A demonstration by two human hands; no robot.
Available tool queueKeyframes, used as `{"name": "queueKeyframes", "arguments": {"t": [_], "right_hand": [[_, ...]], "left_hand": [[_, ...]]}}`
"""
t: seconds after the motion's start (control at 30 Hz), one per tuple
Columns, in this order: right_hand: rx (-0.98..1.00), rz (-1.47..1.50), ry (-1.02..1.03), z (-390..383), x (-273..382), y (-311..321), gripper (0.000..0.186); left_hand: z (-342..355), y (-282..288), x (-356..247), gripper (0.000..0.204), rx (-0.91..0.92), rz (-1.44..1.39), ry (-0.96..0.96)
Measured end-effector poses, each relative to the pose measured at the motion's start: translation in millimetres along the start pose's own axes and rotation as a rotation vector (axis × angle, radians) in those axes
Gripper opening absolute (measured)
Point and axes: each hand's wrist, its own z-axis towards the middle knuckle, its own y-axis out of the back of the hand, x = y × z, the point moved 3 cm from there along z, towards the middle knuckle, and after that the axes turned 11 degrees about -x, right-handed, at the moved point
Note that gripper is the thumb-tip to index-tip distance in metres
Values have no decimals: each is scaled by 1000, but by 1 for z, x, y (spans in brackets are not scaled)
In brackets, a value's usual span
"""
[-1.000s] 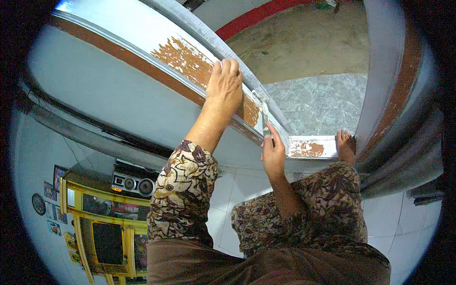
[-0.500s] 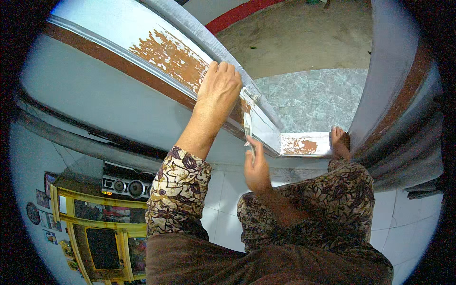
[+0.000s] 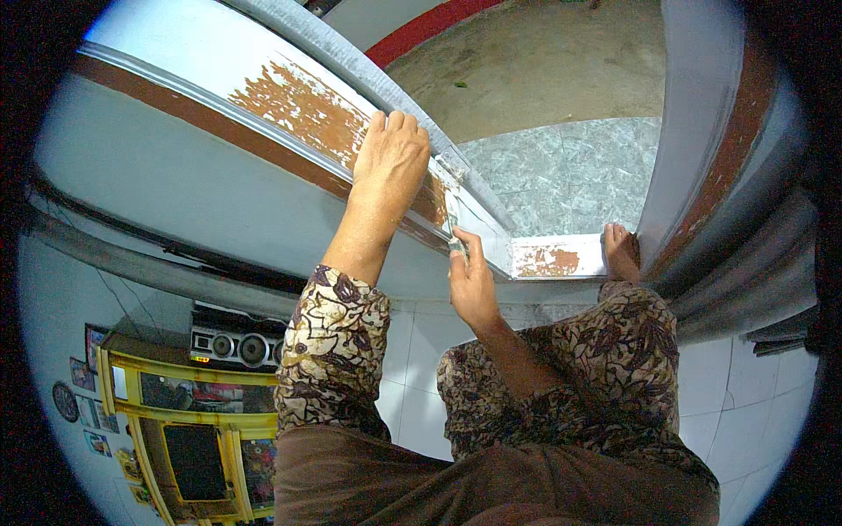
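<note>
A white-painted door jamb (image 3: 189, 66) runs from the upper left down to the threshold, with a large patch of flaked paint showing brown (image 3: 303, 110) beneath. My left hand (image 3: 392, 158) grips this jamb, its fingers bent over the edge and their tips hidden. Lower down, my right hand (image 3: 471, 279) holds a slim scraper (image 3: 453, 209) with the index finger laid along it. The blade touches or nearly touches the jamb beside a smaller brown patch (image 3: 431, 200). White paint flakes (image 3: 452, 167) cling near my left hand.
The white threshold (image 3: 588, 250) has its own worn brown patch, and my bare foot (image 3: 621, 252) rests at its right end. Beyond lie green-grey tiles (image 3: 570, 175). At right stand the other jamb (image 3: 693, 158) and a grey curtain (image 3: 728, 272). A yellow cabinet (image 3: 167, 408) stands lower left.
My right hand has moved slightly up along the jamb with the scraper, its index finger now straighter. My left hand keeps its hold. The whole view has shifted a little.
</note>
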Motion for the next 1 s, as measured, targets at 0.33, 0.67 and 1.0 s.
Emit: {"name": "queueKeyframes", "arguments": {"t": [0.33, 0.67, 1.0], "right_hand": [[-47, 50, -38, -1, -23, -1, 32], [-83, 389, -149, -12, -63, -12, 36], [-322, 608, -270, 15, -61, 13, 36]], "left_hand": [[1, 0, 0, 12, -17, 38, -6], [0, -6, -7, 11, 27, 33, 34], [-18, -41, -68, 13, 107, -179, -29]]}}
